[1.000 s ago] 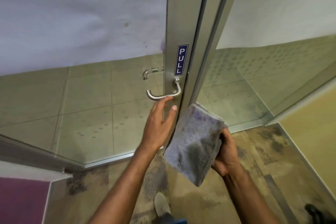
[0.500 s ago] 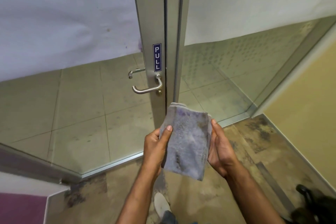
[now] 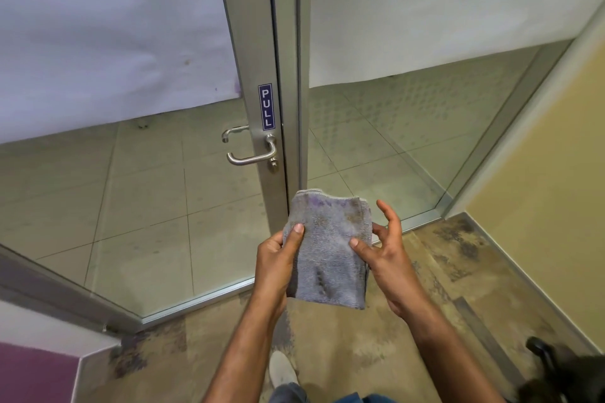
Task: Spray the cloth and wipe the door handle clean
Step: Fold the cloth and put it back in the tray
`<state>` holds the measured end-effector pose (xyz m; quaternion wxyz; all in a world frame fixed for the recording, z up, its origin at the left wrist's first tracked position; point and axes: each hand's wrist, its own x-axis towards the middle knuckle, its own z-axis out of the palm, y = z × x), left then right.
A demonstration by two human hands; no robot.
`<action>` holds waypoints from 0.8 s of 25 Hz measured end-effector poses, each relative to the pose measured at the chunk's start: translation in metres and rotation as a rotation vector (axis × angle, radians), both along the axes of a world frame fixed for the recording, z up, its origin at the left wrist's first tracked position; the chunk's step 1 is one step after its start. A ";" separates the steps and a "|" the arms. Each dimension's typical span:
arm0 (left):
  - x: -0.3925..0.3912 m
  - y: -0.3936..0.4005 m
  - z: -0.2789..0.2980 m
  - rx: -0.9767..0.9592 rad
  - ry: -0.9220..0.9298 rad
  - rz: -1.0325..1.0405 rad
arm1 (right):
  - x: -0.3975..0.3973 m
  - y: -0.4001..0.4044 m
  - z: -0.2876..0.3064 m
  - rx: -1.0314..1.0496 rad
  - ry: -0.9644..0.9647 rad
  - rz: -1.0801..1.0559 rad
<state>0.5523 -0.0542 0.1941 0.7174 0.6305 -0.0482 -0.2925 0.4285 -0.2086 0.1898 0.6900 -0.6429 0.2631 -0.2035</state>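
Folded grey cloth [image 3: 327,249], stained purple along its upper edge, held below and slightly right of the door handle [image 3: 252,154], well apart from it. Left hand [image 3: 278,258] grips the cloth's left edge, thumb on the front face. Right hand [image 3: 386,249] pinches the right edge with its thumb; its other fingers are spread open. The handle projects leftward from the metal door frame [image 3: 262,42], below the "PULL" sign [image 3: 266,107]; open air surrounds it.
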 end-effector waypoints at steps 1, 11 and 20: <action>-0.002 -0.002 0.001 0.000 0.003 -0.007 | -0.005 -0.001 0.000 -0.061 0.001 0.008; -0.011 -0.022 0.021 -0.028 -0.065 -0.244 | -0.040 -0.030 0.007 -0.306 0.067 0.225; -0.019 -0.027 0.017 0.229 -0.523 -0.192 | -0.072 -0.011 0.015 -0.475 0.250 -0.100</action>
